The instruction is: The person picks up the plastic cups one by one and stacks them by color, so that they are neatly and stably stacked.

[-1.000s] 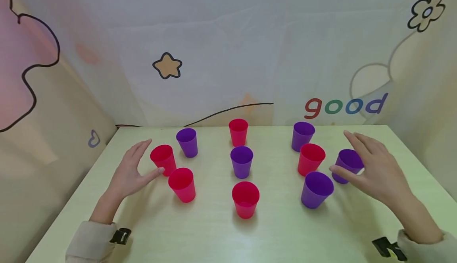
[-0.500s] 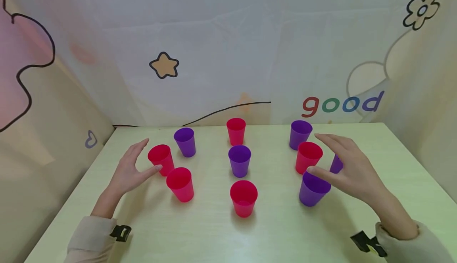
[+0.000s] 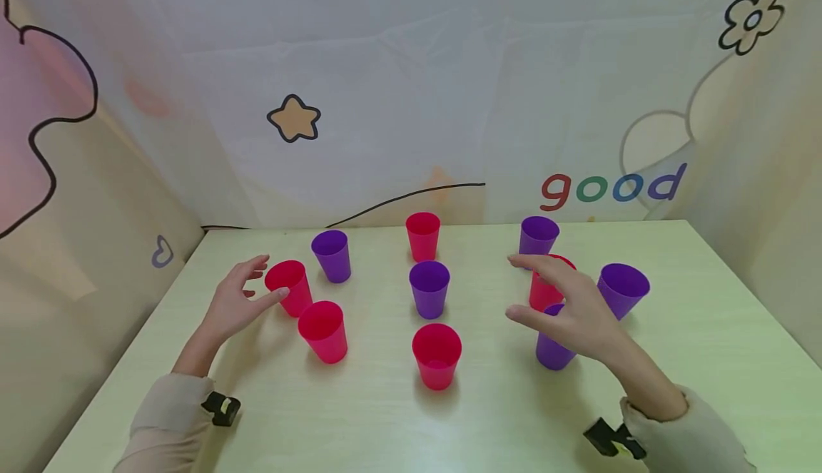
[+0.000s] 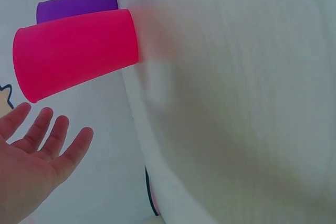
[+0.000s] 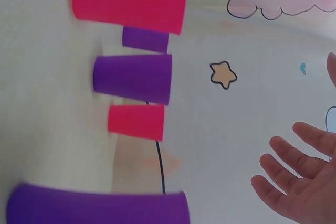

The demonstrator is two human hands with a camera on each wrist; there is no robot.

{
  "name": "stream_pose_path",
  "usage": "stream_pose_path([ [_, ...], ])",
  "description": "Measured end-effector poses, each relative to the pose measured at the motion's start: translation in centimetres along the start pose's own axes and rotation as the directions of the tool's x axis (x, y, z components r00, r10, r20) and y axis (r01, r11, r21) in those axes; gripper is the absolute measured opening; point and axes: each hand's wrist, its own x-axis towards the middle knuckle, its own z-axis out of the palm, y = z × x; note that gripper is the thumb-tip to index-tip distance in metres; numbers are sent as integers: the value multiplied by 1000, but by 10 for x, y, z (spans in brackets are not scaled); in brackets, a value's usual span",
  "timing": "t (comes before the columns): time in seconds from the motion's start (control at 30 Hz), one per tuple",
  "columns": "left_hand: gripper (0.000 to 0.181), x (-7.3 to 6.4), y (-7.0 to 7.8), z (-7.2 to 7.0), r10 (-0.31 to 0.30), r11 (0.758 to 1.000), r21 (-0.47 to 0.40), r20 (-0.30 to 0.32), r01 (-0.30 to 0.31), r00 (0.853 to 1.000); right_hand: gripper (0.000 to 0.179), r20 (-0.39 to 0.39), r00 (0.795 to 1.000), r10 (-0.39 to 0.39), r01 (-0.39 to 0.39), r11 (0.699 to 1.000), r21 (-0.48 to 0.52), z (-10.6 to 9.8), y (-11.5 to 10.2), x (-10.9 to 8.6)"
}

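My right hand [image 3: 581, 309] hovers over the right-hand cups with fingers extended and thumb apart, nothing between them. Beneath it, partly covered, stand a red cup [image 3: 543, 292] and a purple cup [image 3: 552, 353]. Another purple cup [image 3: 623, 287] is just right of the hand, and one more purple cup [image 3: 538, 233] is behind it. Fingers spread loosely, my left hand [image 3: 230, 312] is beside a red cup [image 3: 294, 295], its thumb overlapping that cup in the head view. In the left wrist view, the left hand [image 4: 37, 166] is apart from the nearest red cup [image 4: 76, 53].
Nearer me on the left stands a red cup [image 3: 324, 334], with a purple cup [image 3: 332, 257] farther back. The middle column has a red cup [image 3: 424, 237], a purple cup [image 3: 429, 291] and a red cup [image 3: 437, 359]. A printed cloth [image 3: 385, 116] hangs behind the table [image 3: 359, 423].
My right hand has moved left across the right-hand cups, uncovering the outer purple one. The left hand has barely shifted. All the cups stand where they were.
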Motion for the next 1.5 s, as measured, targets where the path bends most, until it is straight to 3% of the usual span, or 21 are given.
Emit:
stream_pose_path([
  [0.5, 72, 7, -9, 6, -96, 989, -106, 68, 103, 993, 58, 59, 997, -53, 44, 990, 135, 41, -3, 10],
  [1.0, 65, 7, -13, 10, -93, 988, -123, 51, 99, 994, 60, 145, 988, -47, 24, 987, 159, 62, -1, 9],
  [1.5, 64, 4, -12, 11, -86, 986, -142, 43, 92, 995, 70, 357, 934, -31, -37, 983, 181, 84, 9, 10],
])
